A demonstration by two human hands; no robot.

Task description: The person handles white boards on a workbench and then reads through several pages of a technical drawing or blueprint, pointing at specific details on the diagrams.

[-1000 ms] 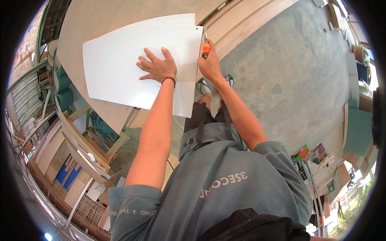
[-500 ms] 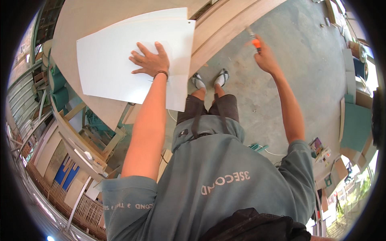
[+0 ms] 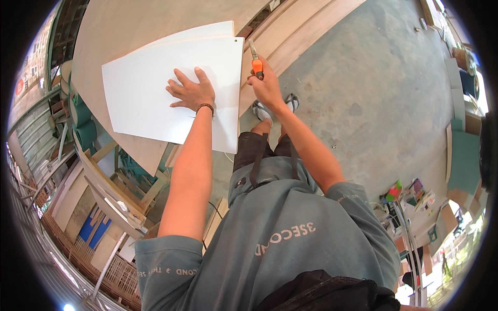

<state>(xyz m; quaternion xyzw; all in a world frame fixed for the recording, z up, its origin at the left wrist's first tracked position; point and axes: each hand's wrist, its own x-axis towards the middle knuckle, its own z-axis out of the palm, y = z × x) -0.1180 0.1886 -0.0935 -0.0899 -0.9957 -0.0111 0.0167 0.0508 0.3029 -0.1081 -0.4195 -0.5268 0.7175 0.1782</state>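
The left hand (image 3: 191, 93) lies flat with fingers spread on the white sheet (image 3: 155, 88) on the table (image 3: 129, 31), and the right hand (image 3: 266, 85), just beside the sheet's edge, grips an orange knife (image 3: 256, 63).

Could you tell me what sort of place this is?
Probably a woodworking shop: a plywood table bears a white sheet, timber boards lie on the concrete floor, and the right hand grips a utility knife.
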